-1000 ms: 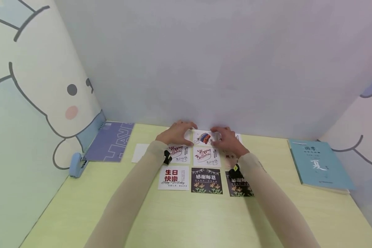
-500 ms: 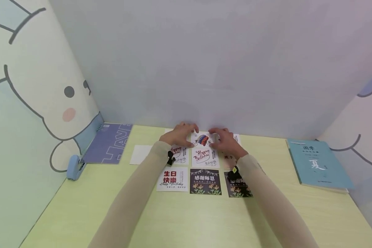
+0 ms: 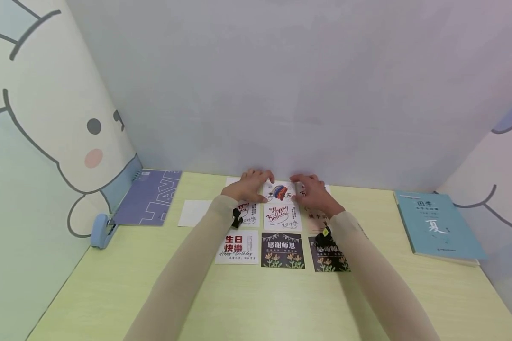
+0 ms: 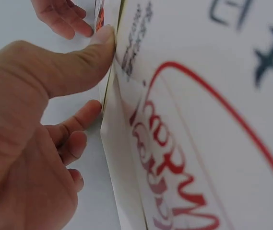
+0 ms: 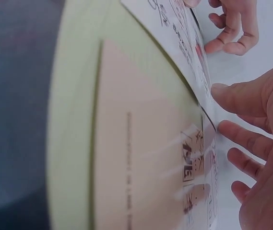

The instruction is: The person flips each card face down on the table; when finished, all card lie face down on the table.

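A white card with a blue and orange picture (image 3: pixel 280 191) lies in the middle of the back row, near the wall. My left hand (image 3: pixel 249 185) arches at its left side, thumb and forefinger spread along the edge. On the opposite side, my right hand (image 3: pixel 315 193) has its thumb and forefinger apart at the card's right edge. The left wrist view shows the left thumb (image 4: pixel 95 50) right at a card edge. In the right wrist view, the right fingertips (image 5: pixel 226 128) are close to the card edges. Both hands partly cover the neighbouring back-row cards.
Below lie a white Happy Birthday card (image 3: pixel 281 217), a red-lettered card (image 3: pixel 237 247) and two dark flower cards, one marked here (image 3: pixel 283 250). A blank white card (image 3: pixel 193 213), purple notebook (image 3: pixel 149 199) and blue stapler-like object (image 3: pixel 100 230) lie left. A teal book (image 3: pixel 437 225) lies right.
My right hand has shifted slightly right, uncovering red lettering on the back-right card. The left hand stays at the card's left edge. The head view has tilted a little.
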`<state>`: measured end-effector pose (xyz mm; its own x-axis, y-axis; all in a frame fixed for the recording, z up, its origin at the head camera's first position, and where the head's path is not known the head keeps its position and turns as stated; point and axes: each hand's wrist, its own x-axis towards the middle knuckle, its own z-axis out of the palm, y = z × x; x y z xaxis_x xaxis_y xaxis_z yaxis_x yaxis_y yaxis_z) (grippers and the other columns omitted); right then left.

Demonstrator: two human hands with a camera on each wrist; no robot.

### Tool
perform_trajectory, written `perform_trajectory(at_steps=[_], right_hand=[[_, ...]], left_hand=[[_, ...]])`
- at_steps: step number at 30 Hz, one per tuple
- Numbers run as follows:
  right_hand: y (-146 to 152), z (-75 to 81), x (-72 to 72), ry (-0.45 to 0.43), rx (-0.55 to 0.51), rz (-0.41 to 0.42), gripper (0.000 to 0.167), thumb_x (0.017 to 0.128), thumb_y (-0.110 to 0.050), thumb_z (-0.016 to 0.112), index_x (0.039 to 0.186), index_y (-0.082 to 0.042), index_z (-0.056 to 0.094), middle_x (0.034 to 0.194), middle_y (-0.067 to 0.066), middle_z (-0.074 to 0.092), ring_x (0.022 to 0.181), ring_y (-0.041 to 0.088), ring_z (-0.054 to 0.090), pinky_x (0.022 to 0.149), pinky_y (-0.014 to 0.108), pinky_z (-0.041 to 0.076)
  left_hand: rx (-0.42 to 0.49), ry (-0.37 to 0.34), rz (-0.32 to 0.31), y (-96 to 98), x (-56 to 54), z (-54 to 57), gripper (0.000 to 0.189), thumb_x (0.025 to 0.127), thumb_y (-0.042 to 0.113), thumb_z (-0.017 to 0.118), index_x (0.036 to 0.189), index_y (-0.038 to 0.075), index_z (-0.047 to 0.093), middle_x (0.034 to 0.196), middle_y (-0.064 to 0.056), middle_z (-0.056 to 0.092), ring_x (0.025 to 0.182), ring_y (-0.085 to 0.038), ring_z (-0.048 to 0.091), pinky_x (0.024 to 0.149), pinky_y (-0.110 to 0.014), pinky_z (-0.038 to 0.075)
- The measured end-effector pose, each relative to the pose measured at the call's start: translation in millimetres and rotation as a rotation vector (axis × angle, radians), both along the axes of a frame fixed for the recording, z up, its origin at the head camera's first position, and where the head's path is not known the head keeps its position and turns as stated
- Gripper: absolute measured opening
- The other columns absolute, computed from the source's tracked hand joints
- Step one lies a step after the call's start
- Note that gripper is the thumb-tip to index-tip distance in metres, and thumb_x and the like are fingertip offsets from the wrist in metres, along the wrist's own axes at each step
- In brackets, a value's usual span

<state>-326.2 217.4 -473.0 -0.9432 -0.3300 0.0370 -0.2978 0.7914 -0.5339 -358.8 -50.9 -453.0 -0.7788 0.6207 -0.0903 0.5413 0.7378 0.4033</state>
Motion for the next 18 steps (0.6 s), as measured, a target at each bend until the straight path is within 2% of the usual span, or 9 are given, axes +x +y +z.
perform_trajectory(at_steps=[9,15,18], right_hand=[[0.9,-2.5,-1.3,0.012,-0.027,-0.01,0.055,0.098,-0.014,0.065,0.151,-0.007,0.057,0.155,0.017,0.06,0.145,0.044,0.04,0.117,0.064,0.026],[0.6,-2.8,-2.1,0.013,-0.028,-0.052,0.051,0.1,-0.014,0.064,0.15,-0.009,0.057,0.156,0.016,0.058,0.148,0.045,0.037,0.12,0.065,0.024],[1.3,-1.1,-2.7,0.011,-0.041,-0.063,0.052,0.099,-0.016,0.067,0.15,-0.009,0.057,0.157,0.016,0.057,0.149,0.045,0.036,0.121,0.066,0.023]], left_hand=[[-0.02,-0.04,0.005,3.7,0.0,1.7,0.059,0.093,0.028,0.084,0.139,0.027,0.047,0.149,-0.012,0.048,0.141,-0.035,0.035,0.123,-0.053,0.029],[-0.016,-0.035,0.003,4.1,-0.5,0.1,0.058,0.094,0.028,0.084,0.138,0.028,0.046,0.145,-0.011,0.044,0.135,-0.033,0.033,0.118,-0.051,0.03],[-0.004,-0.031,0.004,4.2,-0.5,-0.3,0.058,0.094,0.027,0.083,0.138,0.028,0.046,0.146,-0.011,0.042,0.133,-0.032,0.031,0.116,-0.05,0.03]])
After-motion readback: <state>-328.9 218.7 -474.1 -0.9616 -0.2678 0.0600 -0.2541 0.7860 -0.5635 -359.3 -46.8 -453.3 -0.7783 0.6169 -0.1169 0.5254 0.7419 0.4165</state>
